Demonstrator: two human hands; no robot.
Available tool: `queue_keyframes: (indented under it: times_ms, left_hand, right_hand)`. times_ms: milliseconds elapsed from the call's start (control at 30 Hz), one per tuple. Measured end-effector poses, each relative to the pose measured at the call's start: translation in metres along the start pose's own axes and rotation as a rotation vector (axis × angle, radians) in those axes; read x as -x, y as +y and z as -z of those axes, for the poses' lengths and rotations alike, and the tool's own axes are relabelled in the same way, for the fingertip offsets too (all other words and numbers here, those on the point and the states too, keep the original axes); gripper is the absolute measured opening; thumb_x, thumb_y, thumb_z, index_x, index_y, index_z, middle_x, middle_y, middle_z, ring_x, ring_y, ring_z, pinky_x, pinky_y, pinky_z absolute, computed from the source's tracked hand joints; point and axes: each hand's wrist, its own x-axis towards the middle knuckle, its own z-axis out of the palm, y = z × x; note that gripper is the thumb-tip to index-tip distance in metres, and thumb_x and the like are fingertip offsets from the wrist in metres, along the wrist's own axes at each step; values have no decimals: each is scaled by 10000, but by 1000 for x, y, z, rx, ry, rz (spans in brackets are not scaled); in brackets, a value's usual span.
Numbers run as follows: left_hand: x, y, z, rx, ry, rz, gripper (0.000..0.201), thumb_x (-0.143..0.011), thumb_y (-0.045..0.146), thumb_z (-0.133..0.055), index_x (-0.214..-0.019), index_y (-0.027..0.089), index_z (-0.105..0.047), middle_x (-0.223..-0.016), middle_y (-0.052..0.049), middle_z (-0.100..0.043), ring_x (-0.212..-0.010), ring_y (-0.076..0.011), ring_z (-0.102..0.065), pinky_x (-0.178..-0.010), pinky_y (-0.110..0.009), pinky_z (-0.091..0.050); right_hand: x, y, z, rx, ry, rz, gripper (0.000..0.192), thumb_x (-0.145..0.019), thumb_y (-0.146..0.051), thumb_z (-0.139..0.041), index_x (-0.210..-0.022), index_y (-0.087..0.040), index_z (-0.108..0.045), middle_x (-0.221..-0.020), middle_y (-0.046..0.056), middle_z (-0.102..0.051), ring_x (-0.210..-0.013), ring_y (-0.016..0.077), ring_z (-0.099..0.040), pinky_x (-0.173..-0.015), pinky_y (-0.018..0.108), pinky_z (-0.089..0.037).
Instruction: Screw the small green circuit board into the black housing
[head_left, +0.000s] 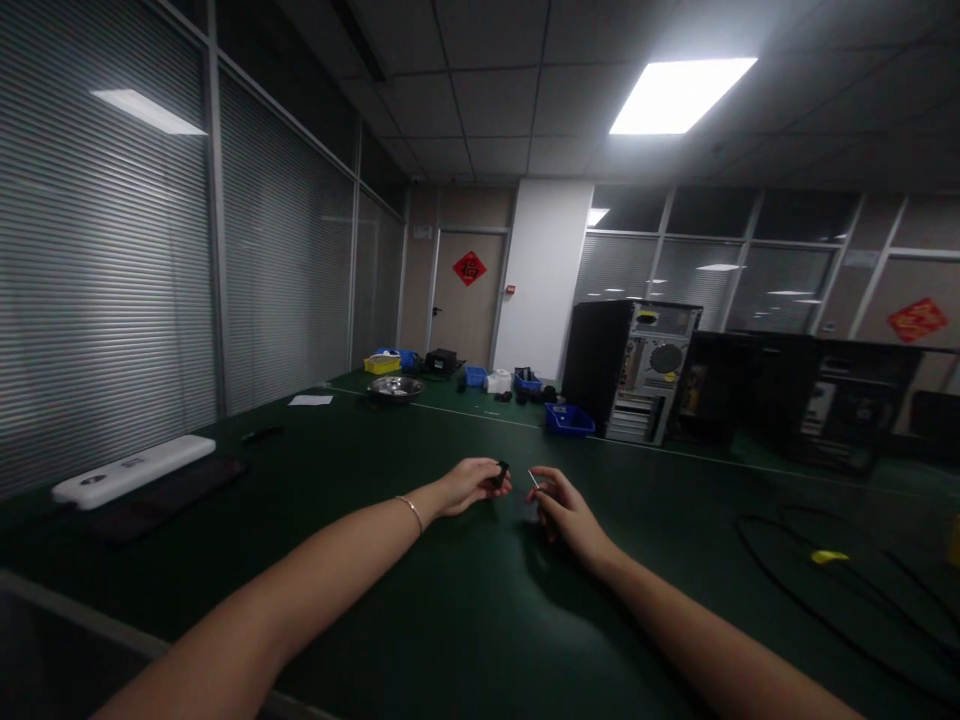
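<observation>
Above the green table [480,610], my left hand [472,485] is closed around a small black piece [502,470]; its exact kind is too small to tell. A thin bracelet circles that wrist. A short way to the right, my right hand [561,505] pinches a slim, pale metallic stick [533,479], whose upper end points up and left. The two hands are apart, with a narrow gap between the black piece and the stick.
A white power strip [135,472] and a dark flat object [169,498] lie at left. Farther back are a metal bowl [395,388], a blue tray [568,420] and an upright computer case [634,370]. A black cable [795,580] loops at right.
</observation>
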Motion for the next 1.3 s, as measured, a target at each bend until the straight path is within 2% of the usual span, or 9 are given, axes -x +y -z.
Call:
queue_keyframes:
  times_ms: [167,300,400,500,700,867,1067,1300]
  left_hand:
    - [-1,1,4,16,-17,17,269,-731,314,-715,-846,75,-675,-771,-86,-664,-731,-150,-622,-738,-294,-445]
    - [-2,-3,2,-29,11,-15,275,-740,267,-720,-928,68,-691,-808,-91,-679,-702,-121,-601,-700,-263,-438]
    - [-3,-8,1,-77,66,-42,302,-769,235,-699,-1023,74,-673,-792,-75,-679,-632,-87,-560,-636,-231,-420]
    - [-4,-11,2,-122,107,-71,400,-803,229,-669,-1185,129,-603,-777,-54,-682,-613,-83,-549,-604,-215,-412]
    - [-1,-10,5,-227,136,-107,215,-813,205,-646,-993,104,-704,-938,-89,-687,-710,-87,-573,-670,-210,-435]
    - [4,-6,3,-325,82,-115,347,-714,138,-725,-1060,120,-697,-858,-59,-695,-709,-108,-569,-685,-233,-434]
    - [10,-2,-5,-427,7,-115,334,-706,191,-734,-1030,113,-707,-750,-40,-678,-656,-117,-556,-654,-247,-418]
    - [12,-1,-3,-483,-9,-134,353,-708,210,-735,-1051,133,-701,-863,-57,-687,-697,-116,-548,-639,-234,-401]
  right_hand:
    - [3,-4,3,-17,-19,5,443,-831,-422,-535,-1233,-267,-431,-931,18,-585,-619,136,-549,-420,223,-450]
    - [4,-7,4,-9,-49,4,460,-814,-411,-582,-1234,-251,-481,-964,29,-594,-627,131,-549,-440,233,-456]
    - [6,-7,6,4,-53,3,495,-795,-416,-612,-1246,-241,-507,-975,37,-606,-612,125,-545,-447,243,-461]
    - [9,-8,7,23,-61,13,493,-794,-407,-624,-1247,-232,-540,-984,41,-622,-633,124,-558,-491,250,-482]
    - [14,-15,7,105,-98,28,452,-816,-379,-612,-1234,-208,-587,-947,34,-642,-590,99,-535,-499,233,-455]
    - [13,-14,7,180,-129,68,448,-825,-359,-602,-1243,-200,-605,-973,47,-672,-608,113,-544,-536,251,-452]
    - [14,-14,7,257,-142,144,410,-828,-287,-604,-1227,-197,-628,-1055,58,-689,-772,169,-607,-697,311,-479]
    - [16,-20,6,312,-146,187,384,-850,-243,-578,-1229,-208,-629,-1162,68,-676,-1004,226,-612,-876,377,-457]
